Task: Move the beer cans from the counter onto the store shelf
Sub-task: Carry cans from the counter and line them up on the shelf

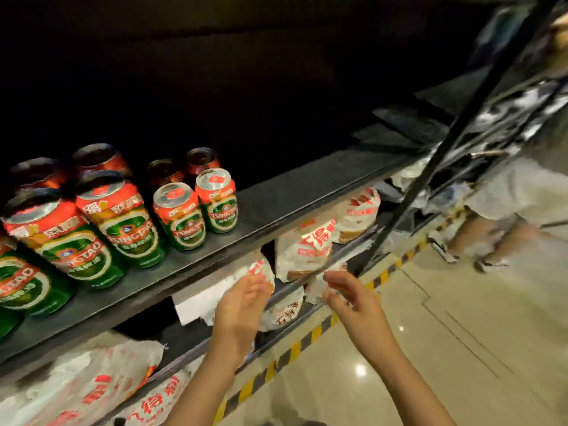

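Several red-and-green beer cans (179,215) stand in rows on the left part of a dark store shelf (307,192); the rightmost can (216,199) stands at mid-shelf. Both my hands hang empty in front of and below the shelf edge. My left hand (242,302) is relaxed with fingers slightly bent, near a white packet on the lower shelf. My right hand (347,298) is beside it, fingers loosely extended, holding nothing. No counter is in view.
Below the can shelf, lower shelves hold white packets with red print (307,250). A black upright post (445,142) crosses at the right. A yellow-and-black striped strip (307,339) edges the glossy tile floor. Another person's legs (504,238) stand at far right.
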